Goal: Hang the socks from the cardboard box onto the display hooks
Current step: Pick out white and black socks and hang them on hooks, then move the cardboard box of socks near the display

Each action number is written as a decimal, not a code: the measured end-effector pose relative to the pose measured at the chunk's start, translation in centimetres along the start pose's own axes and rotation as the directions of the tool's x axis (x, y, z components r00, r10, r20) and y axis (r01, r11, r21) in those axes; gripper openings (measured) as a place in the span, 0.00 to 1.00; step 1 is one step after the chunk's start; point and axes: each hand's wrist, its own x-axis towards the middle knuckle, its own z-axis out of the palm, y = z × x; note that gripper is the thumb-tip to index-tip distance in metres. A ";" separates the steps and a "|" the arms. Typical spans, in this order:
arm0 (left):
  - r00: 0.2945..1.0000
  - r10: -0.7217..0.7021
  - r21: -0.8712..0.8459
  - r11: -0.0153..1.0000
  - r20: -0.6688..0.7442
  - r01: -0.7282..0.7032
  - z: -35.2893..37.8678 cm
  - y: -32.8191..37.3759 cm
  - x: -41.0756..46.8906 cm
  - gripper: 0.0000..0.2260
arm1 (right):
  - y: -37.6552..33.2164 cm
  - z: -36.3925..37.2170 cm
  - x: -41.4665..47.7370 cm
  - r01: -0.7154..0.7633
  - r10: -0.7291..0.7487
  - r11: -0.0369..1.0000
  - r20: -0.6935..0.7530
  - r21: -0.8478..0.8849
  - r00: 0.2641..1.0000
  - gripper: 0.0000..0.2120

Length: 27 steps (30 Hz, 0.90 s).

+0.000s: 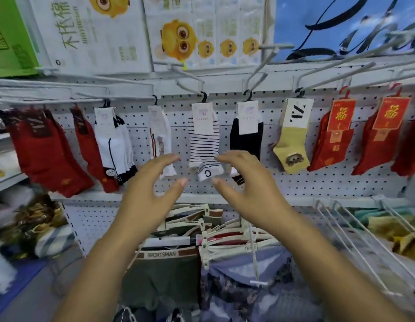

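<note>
- Head view: the left hand (153,189) and right hand (246,182) are raised apart with fingers spread, holding nothing. They sit on either side of the toe of the striped sock (204,145); whether a fingertip touches it I cannot tell.
- That sock hangs by its black hanger from a display hook (189,75) at the middle of the pegboard (294,184), just under its top rail. The cardboard box is out of view.
- The step looks like settling a hung pair. Steady it lightly from both sides, let it hang straight with the label facing out, and keep clear of the white sock (160,135) and black sock (247,138) beside it.
- Counted along the rail there are ten hanging groups of socks: five red, two mainly white, one striped, one black and one yellow sock (292,145). The white group with black trim seems to hold more than one pair.
- Hands: two, both empty.
</note>
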 end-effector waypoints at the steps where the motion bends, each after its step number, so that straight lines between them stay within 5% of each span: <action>1: 1.000 -0.007 0.018 1.000 -0.001 0.007 -0.6 -0.8 -1.3 0.21 | -0.6 0.9 -0.7 0.019 -0.019 1.000 0.051 0.003 0.999 0.22; 13: 0.910 -0.389 0.157 0.899 -0.144 0.410 -14.8 -11.0 -20.4 0.25 | -14.3 18.9 -9.7 0.003 -0.114 0.957 0.366 0.290 0.924 0.22; 21: 0.722 -0.645 0.313 0.652 -0.250 0.690 -28.5 -18.1 -39.2 0.25 | -26.4 34.8 -19.1 -0.121 -0.168 0.915 0.635 0.386 0.754 0.21; 27: 0.474 -0.765 0.284 0.383 -0.436 0.879 -38.3 -20.9 -50.7 0.24 | -32.0 43.9 -25.0 -0.116 -0.220 0.932 0.790 0.344 0.572 0.26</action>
